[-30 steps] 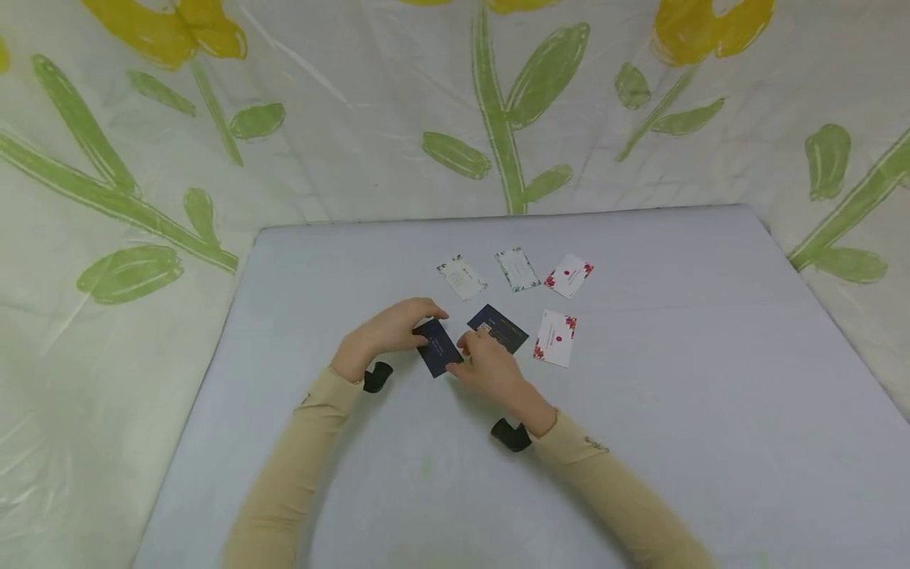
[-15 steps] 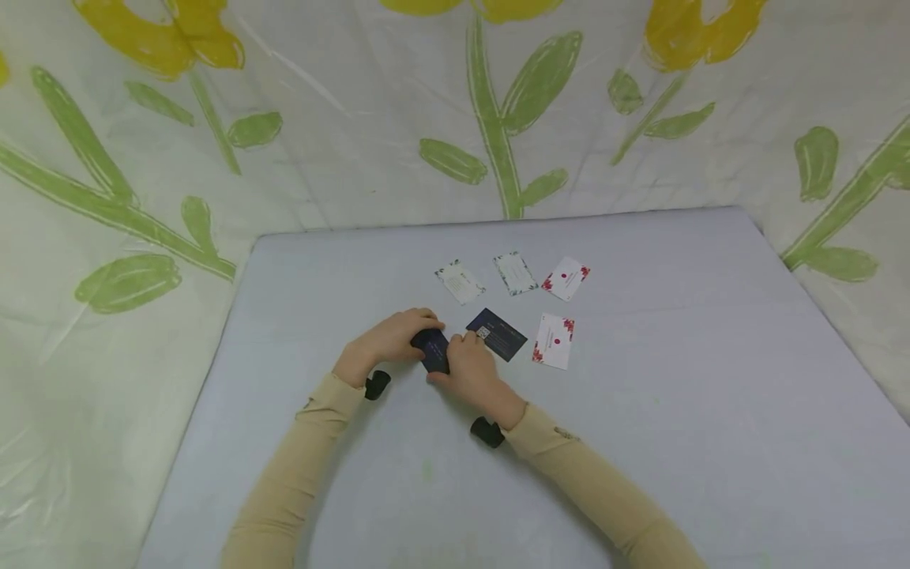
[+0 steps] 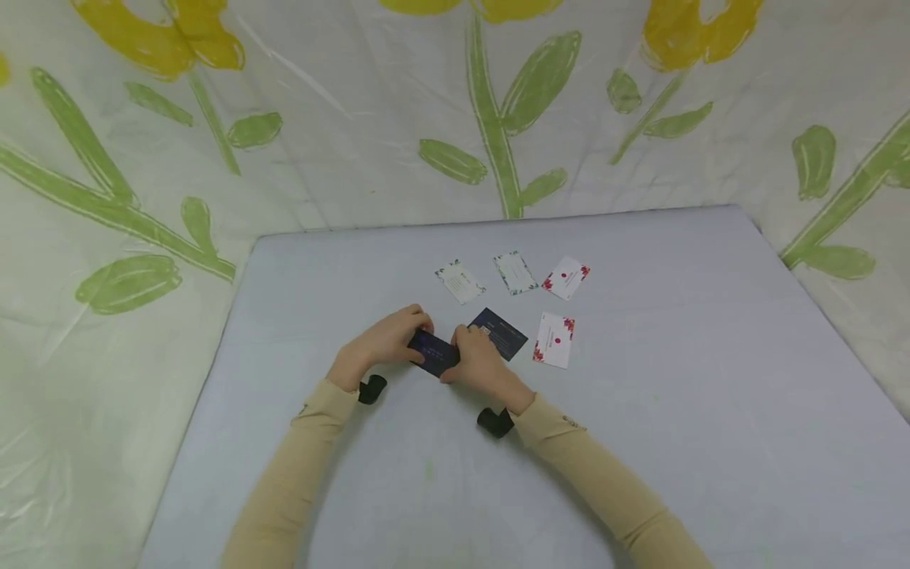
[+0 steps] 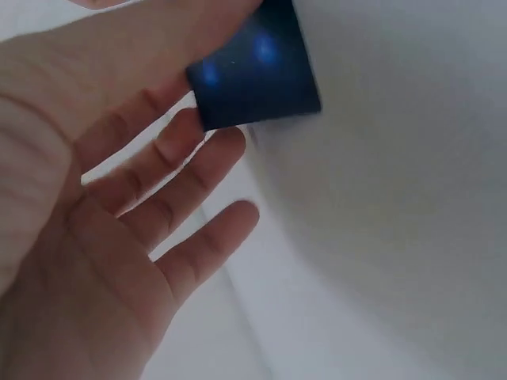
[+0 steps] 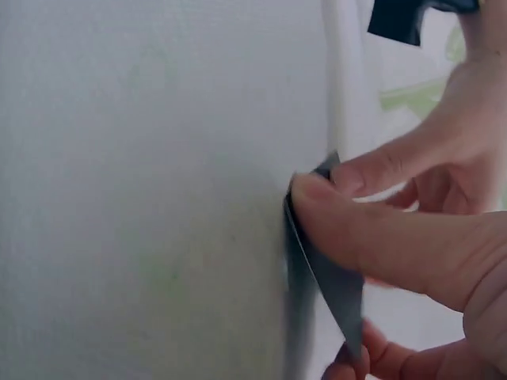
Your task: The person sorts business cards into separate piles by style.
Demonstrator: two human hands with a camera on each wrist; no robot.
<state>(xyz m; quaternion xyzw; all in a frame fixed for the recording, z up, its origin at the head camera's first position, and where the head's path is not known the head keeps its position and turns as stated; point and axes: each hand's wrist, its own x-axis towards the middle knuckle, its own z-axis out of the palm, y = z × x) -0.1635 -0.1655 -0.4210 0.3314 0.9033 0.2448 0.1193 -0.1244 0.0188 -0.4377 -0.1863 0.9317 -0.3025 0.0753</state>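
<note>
A dark navy business card (image 3: 435,353) is held between both hands a little above the white table. My left hand (image 3: 387,340) pinches its left end; in the left wrist view the thumb lies over the card (image 4: 273,79) and the other fingers are spread below. At the opposite end, my right hand (image 3: 483,365) grips the card between thumb and fingers. The right wrist view shows the card (image 5: 339,289) nearly edge-on, with both thumbs close together on it. A second dark card (image 3: 508,336) with a QR code lies just behind the right hand, which partly overlaps it.
Two white cards with leafy green borders, the left one (image 3: 460,282) and the right one (image 3: 516,273), lie farther back. Two white cards with red floral corners, one (image 3: 566,278) behind the other (image 3: 554,341), lie to the right. A flower-painted sheet (image 3: 320,118) hangs behind the table (image 3: 640,395).
The held card has turned from a steep slant to lie more crosswise. My right hand has shifted from its lower corner to grip its right end. The cards on the table have stayed put.
</note>
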